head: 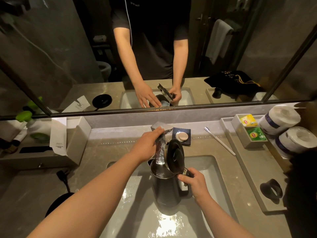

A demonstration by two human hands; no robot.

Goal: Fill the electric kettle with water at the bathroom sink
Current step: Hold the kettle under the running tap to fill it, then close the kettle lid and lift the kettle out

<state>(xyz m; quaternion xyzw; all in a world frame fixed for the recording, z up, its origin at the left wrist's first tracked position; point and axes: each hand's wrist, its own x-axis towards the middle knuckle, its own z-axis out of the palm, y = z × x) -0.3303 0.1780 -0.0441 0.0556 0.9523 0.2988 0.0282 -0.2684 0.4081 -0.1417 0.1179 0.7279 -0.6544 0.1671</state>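
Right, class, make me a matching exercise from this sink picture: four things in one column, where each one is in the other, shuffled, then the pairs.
1. kettle
2. toothbrush
3. soap
4. left hand

A. on the tap
B. on a dark dish behind the basin
C. in the basin, lid open, held by the right hand
D. lying on the counter right of the tap

Pairs: 1-C, 2-D, 3-B, 4-A

the left hand point(145, 145) hides the tap handle; the kettle base point(59, 203) is half covered.
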